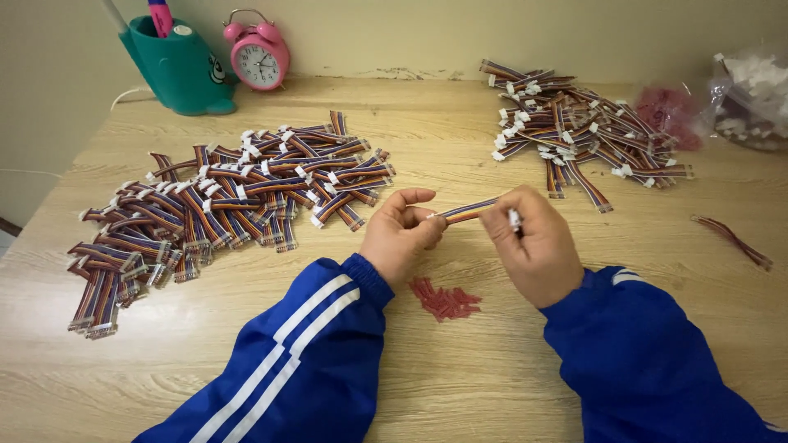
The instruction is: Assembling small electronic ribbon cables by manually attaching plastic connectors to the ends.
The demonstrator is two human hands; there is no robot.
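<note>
Worktop of pale wood grain fills the view, running back to a plain wall. Two blue sleeves with white stripes come in from the bottom edge. Largest of the loose things is the left pile of ribbon cables, striped in many colours with white connectors on their ends, spread across the left half. A smaller right pile of ribbon cables lies toward the far right, well apart from the first. At the back left stand a teal pen holder and, just beside it, a pink alarm clock. A clear bag of white parts sits at the right edge, with a reddish bag near it.

Between the piles, above the worktop, the left hand and right hand hold one short ribbon cable stretched between them. The left fingers pinch one end; the right fingers close on the other end, at its white connector. Below the hands lies a small heap of red pieces, and one thin reddish cable lies alone at the right.
</note>
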